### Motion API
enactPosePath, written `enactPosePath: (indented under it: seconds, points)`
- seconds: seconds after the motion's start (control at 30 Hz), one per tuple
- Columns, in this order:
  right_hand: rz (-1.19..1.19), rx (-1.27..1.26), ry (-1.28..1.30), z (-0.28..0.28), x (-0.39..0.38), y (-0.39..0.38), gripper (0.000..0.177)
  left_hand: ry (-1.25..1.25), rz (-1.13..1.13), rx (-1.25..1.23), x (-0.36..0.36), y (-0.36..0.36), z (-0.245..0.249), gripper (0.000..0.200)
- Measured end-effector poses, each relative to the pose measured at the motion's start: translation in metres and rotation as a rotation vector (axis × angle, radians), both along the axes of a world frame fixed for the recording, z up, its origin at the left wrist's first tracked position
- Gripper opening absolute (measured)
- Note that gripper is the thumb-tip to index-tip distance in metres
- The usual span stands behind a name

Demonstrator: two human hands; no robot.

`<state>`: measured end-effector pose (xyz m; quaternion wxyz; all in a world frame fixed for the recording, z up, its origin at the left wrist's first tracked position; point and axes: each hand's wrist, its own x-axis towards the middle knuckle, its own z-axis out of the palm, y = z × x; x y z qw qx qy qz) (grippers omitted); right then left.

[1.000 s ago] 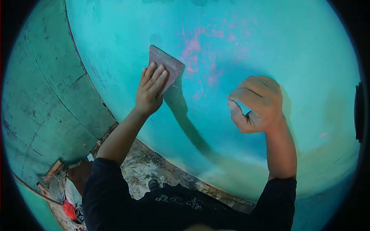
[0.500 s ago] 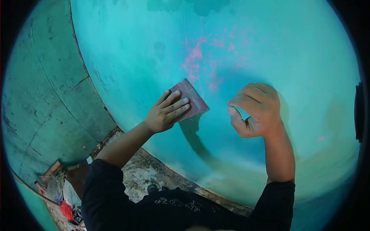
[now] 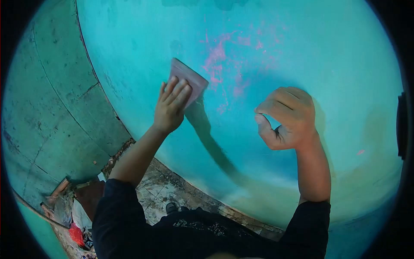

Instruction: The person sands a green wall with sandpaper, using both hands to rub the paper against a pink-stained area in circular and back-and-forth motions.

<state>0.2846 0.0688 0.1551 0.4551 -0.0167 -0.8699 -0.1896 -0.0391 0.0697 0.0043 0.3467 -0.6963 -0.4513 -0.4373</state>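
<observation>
My left hand point(image 3: 171, 105) is pressed over a folded sheet of sandpaper point(image 3: 192, 83), reddish-brown with a paler edge, fingers lying across its lower left part. The sheet is up against the turquoise wall point(image 3: 241, 142), left of a patch of pink scratches point(image 3: 217, 56) where another colour shows through. To the right, my right hand point(image 3: 288, 117) is curled in front of the wall, thumb and index fingertip meeting in a ring. Turquoise shows through that ring, and I see nothing held in it. Its other fingers are folded and partly hidden.
A darker green panelled wall point(image 3: 56, 95) meets the turquoise one at the left. Down at lower left lie a red crumpled wrapper point(image 3: 76, 235), a white bag point(image 3: 81, 216) and a brown board point(image 3: 89, 198). The dirty tiled floor point(image 3: 155, 190) shows below.
My left hand has moved up and to the left along the wall with the sandpaper, and its fingers point more upward. My right hand has barely shifted.
</observation>
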Motion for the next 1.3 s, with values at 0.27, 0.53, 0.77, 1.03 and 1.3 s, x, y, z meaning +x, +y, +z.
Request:
enactPosePath:
  seconds: [0.27,0.53,0.77,1.03,1.3]
  points:
    - [0.005,0.015,0.024,-0.002,-0.002,0.001,0.008,0.274,-0.080,-0.156,0.012,-0.016,-0.006,0.047]
    - [0.005,0.005,0.012,-0.001,0.000,-0.001,0.008,0.169,-0.123,-0.020,0.019,-0.004,-0.019,0.054]
    - [-0.008,0.014,0.006,-0.004,0.002,-0.002,0.008,0.047,-0.118,-0.021,0.016,0.001,-0.017,0.055]
    - [0.039,0.032,-0.015,-0.001,0.003,0.002,0.008,-0.179,-0.075,0.030,0.013,0.008,-0.013,0.055]
    - [0.008,0.006,0.010,-0.002,0.000,0.002,0.008,0.136,-0.019,-0.013,0.008,0.002,-0.008,0.049]
